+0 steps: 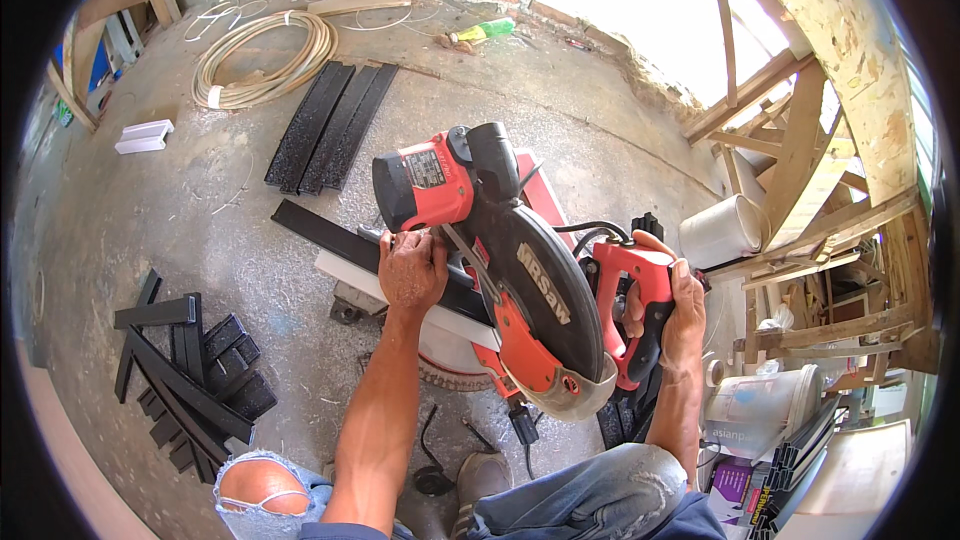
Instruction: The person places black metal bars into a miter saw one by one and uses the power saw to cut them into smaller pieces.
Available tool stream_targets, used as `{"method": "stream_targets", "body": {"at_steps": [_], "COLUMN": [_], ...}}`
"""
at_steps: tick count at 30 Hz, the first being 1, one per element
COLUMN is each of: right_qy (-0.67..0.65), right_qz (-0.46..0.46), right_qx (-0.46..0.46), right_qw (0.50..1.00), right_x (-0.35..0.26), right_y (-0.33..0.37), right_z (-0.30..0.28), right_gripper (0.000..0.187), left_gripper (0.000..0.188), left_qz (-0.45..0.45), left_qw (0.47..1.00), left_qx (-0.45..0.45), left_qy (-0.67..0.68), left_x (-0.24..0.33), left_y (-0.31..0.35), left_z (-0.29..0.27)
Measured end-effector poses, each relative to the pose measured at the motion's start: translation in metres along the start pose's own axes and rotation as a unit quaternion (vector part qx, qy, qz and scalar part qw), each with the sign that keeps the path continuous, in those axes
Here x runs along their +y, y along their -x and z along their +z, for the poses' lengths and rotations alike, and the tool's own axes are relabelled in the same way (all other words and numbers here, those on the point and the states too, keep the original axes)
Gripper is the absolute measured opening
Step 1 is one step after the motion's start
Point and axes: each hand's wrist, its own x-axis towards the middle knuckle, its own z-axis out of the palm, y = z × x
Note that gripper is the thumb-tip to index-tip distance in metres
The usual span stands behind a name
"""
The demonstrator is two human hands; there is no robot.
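Note:
A red and black miter saw (535,275) stands on the floor in front of me, its black blade guard hiding most of the blade. My right hand (680,315) is wrapped round the saw's red handle. Under the motor housing, my left hand (412,270) presses down on a black profile bar (330,235) that lies across the saw's base, its fingers curled over the bar. A white strip (450,325) runs along the bar's near side. The bar's right end passes behind the blade guard, so whether the blade touches it is hidden.
Cut black pieces (190,370) lie heaped at the left. Long black panels (325,130) and a coiled hose (262,58) lie farther back. Buckets (722,230) and timber framing (800,160) stand at the right. Pale shavings cover the concrete floor (220,210).

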Motion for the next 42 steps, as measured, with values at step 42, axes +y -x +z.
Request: {"method": "stream_targets", "body": {"at_steps": [42], "right_qy": [-0.004], "right_qz": [-0.011], "right_qx": [-0.013], "right_qw": [1.000], "right_x": [0.0034], "right_y": [0.0011], "right_z": [-0.0016], "right_gripper": [0.069], "left_gripper": [0.027], "left_qz": [0.039], "left_qw": [0.998], "left_qx": [0.043], "left_qy": [-0.025], "left_x": [-0.0067], "left_y": [0.0015], "left_z": [0.0072]}}
